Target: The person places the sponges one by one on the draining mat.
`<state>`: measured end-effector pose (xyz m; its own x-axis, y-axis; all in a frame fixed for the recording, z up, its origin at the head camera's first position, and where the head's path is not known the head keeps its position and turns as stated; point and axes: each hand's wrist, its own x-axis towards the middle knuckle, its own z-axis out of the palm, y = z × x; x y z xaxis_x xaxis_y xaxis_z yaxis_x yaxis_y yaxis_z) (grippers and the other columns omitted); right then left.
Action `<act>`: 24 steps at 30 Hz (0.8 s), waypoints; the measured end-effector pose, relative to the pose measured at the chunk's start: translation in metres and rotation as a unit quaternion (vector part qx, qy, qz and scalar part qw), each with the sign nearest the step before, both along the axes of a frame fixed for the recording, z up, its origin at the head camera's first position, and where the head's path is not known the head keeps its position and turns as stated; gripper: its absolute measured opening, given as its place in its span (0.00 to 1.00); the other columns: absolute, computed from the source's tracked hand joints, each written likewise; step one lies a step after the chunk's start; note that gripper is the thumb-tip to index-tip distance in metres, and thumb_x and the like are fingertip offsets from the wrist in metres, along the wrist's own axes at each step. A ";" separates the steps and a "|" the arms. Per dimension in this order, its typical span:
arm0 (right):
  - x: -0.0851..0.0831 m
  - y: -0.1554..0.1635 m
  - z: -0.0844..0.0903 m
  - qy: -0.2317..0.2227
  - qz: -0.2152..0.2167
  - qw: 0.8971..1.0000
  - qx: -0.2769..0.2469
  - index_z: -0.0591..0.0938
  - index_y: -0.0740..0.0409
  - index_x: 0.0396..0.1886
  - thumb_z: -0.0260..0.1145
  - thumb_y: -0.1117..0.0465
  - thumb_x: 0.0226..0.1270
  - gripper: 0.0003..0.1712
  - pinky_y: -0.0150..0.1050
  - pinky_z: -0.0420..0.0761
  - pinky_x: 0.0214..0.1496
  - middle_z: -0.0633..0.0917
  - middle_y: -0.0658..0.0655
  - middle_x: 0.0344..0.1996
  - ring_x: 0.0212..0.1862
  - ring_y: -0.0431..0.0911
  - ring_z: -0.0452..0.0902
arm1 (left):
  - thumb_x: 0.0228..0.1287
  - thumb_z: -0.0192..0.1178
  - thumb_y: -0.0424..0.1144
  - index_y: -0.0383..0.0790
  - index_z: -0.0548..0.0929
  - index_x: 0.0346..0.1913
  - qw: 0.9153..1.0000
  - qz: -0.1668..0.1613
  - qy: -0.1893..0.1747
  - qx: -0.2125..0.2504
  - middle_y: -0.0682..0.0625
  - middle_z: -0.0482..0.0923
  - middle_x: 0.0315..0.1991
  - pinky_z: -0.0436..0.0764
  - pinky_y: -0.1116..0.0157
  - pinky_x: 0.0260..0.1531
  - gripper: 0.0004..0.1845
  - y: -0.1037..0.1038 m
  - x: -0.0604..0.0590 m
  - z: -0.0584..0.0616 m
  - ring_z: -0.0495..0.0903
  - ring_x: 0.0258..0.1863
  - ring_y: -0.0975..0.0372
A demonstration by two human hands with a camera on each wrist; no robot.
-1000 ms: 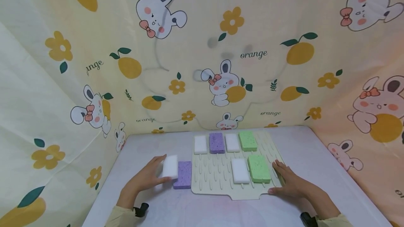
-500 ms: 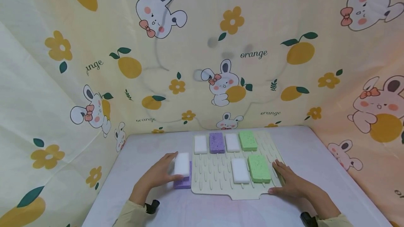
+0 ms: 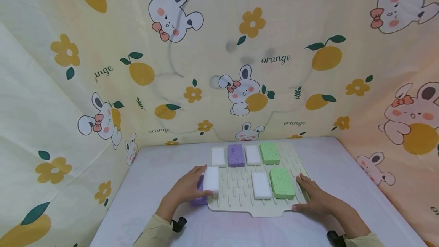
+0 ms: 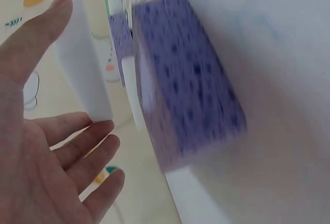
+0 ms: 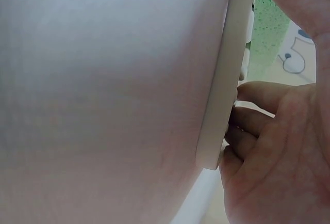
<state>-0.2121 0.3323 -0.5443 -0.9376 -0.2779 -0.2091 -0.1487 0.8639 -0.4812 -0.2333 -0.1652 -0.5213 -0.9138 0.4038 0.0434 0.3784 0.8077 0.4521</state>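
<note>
The left hand [image 3: 186,190] grasps a plain white sponge [image 3: 211,178] between thumb and fingers, holding it over the left edge of the cream drying mat [image 3: 236,201], above the purple sponge [image 3: 200,200] lying on the table just beside that edge. The white block's long axis runs away from the person, in line with the other sponges, and the mat's near-left part beside the white sponge on the mat [image 3: 260,185] lies bare. The right hand [image 3: 317,200] rests flat with straight fingers on the mat's right edge near the green sponge [image 3: 281,183].
</note>
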 end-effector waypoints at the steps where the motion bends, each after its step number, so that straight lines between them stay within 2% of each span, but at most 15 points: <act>1: 0.000 0.000 0.000 0.000 0.000 1.000 0.000 0.54 0.68 0.86 0.81 0.32 0.57 0.73 0.84 0.54 0.74 0.48 0.77 0.83 0.78 0.84 0.40 | 0.58 0.78 0.66 0.35 0.62 0.84 1.000 -0.003 0.003 -0.004 0.37 0.68 0.78 0.76 0.43 0.73 0.61 0.003 0.000 -0.001 0.71 0.75 0.42; 9: 0.001 0.001 -0.003 -0.001 -0.001 1.000 -0.006 0.54 0.68 0.86 0.81 0.30 0.55 0.75 0.84 0.52 0.74 0.48 0.77 0.83 0.79 0.84 0.39 | 0.60 0.74 0.70 0.37 0.60 0.85 1.000 -0.023 0.008 -0.020 0.38 0.67 0.79 0.77 0.42 0.72 0.61 0.029 -0.001 -0.005 0.71 0.75 0.44; 15: 0.001 0.001 -0.003 0.002 -0.001 1.000 -0.009 0.54 0.68 0.86 0.81 0.31 0.55 0.74 0.84 0.52 0.74 0.49 0.77 0.83 0.78 0.85 0.39 | 0.61 0.72 0.70 0.34 0.60 0.85 0.998 -0.034 0.028 -0.036 0.38 0.65 0.80 0.76 0.47 0.74 0.61 0.045 -0.003 -0.011 0.69 0.77 0.46; 24: 0.002 0.001 -0.003 0.000 -0.004 1.000 -0.007 0.54 0.68 0.86 0.81 0.31 0.55 0.75 0.84 0.52 0.74 0.49 0.77 0.84 0.79 0.84 0.39 | 0.60 0.74 0.69 0.34 0.63 0.83 0.997 -0.044 0.035 -0.050 0.38 0.69 0.78 0.78 0.49 0.72 0.60 0.067 -0.001 -0.009 0.74 0.74 0.46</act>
<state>-0.2103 0.3332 -0.5474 -0.9397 -0.2735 -0.2053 -0.1417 0.8578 -0.4941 -0.2339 -0.0984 -0.5300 -0.8709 0.4877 0.0610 0.4773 0.8094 0.3421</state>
